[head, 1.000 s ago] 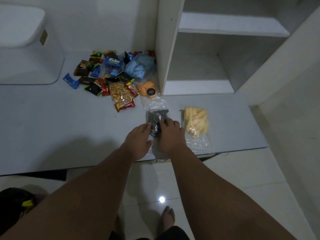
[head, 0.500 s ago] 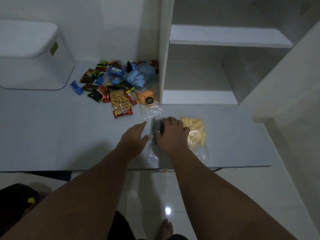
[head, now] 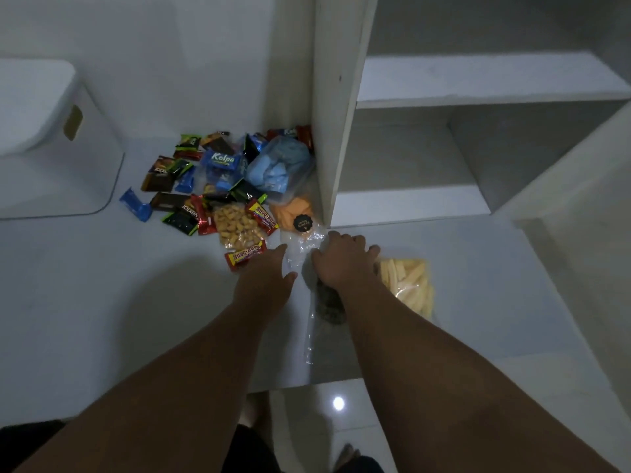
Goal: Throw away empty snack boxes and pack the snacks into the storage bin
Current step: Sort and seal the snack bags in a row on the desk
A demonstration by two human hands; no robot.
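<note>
1. The tabletop [head: 85,302] is pale and smooth. It carries everything here and runs up to a white shelf unit [head: 338,97] at the back right.
2. The bin [head: 51,138], white and lidded with a small tan handle slot, sits at the far left, well apart from both hands. The lid looks closed, so I judge it must come off before anything goes in.
3. The snack pile [head: 222,186] lies against the shelf unit's upright: small foil wrappers in red, blue, green and brown, a clear bag of tan puffs and a soft blue bag. These should be light and crinkly, best scooped by the handful.
4. The yellow sticks bag [head: 409,285] lies flat just right of the right hand. The sticks look brittle, so take it by the loose film, not the middle.
5. The dark snack bag [head: 327,302] is clear plastic with dark lumps inside, near the front edge, partly under the right wrist. It is thin, slippery and limp; pinching the gathered neck should hold best.
6. The right hand [head: 341,264] presses down on that bag, fingers [head: 355,240] curled over its upper film, seemingly gripping it.
7. The left hand [head: 269,281] rests beside it, fingers loosely spread, holding nothing, tips near a red wrapper [head: 244,257].
</note>
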